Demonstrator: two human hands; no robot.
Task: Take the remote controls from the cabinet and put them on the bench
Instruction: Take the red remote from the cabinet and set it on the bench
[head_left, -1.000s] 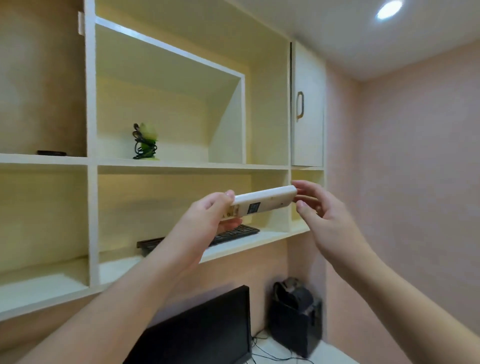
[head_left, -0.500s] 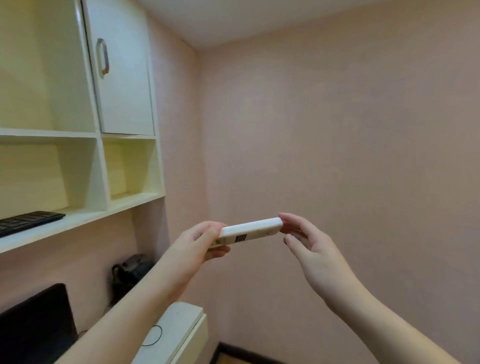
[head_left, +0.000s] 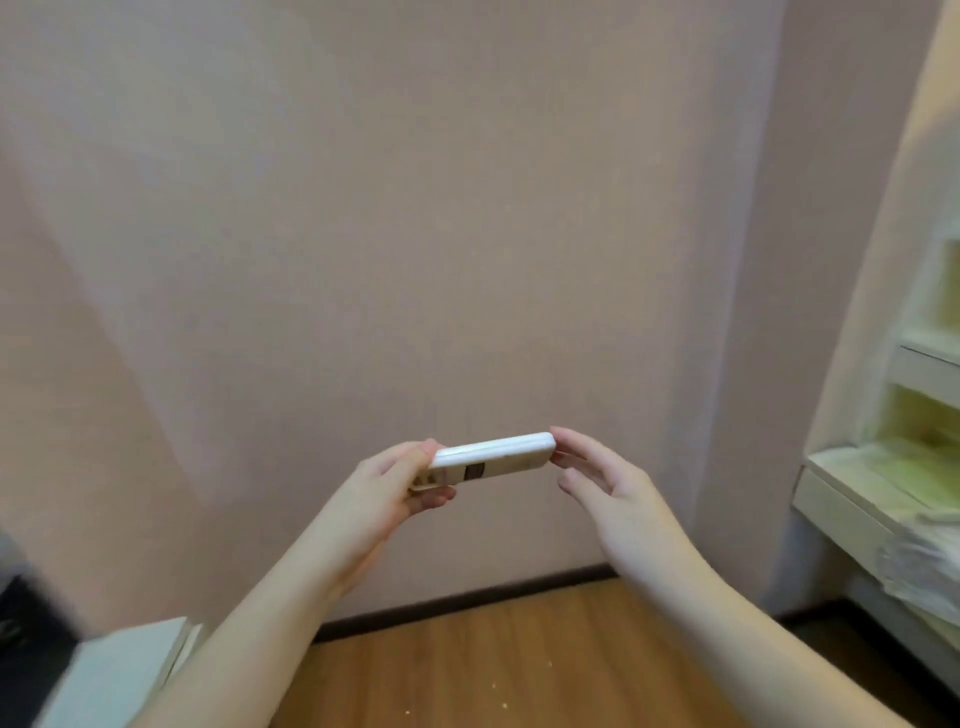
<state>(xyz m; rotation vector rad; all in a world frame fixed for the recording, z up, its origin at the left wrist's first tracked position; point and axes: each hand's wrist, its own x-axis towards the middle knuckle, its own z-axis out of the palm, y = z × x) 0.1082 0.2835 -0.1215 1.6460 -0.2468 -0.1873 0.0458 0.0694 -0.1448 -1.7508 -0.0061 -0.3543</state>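
A white remote control (head_left: 491, 458) is held level in mid-air, in front of a plain pink wall (head_left: 415, 234) and above a wooden floor (head_left: 519, 670). Its long axis runs left to right, tilted slightly upward toward the right, with a narrow side edge and a small dark label facing the camera.

The left hand (head_left: 387, 491) takes the remote's left end in a closed grip: the thumb lies over the top edge and the fingers curl beneath it. The right hand (head_left: 605, 486) meets the right end, with the thumb tip at the upper corner and a fingertip against the end face; the remaining fingers are spread loosely below and do not touch the casing. This grip is therefore a light fingertip pinch on the remote, not a full clasp. Both bare forearms extend upward from the lower edge of the view.

A dark skirting board (head_left: 467, 597) runs along the foot of the wall. At the right edge stands a pale shelving unit (head_left: 883, 499), blurred, with a crumpled translucent sheet (head_left: 919, 566) on its lower ledge. At the lower left corner a pale worktop (head_left: 114, 670) edge shows, also blurred, with a dark object (head_left: 26, 613) beside it that cannot be identified.
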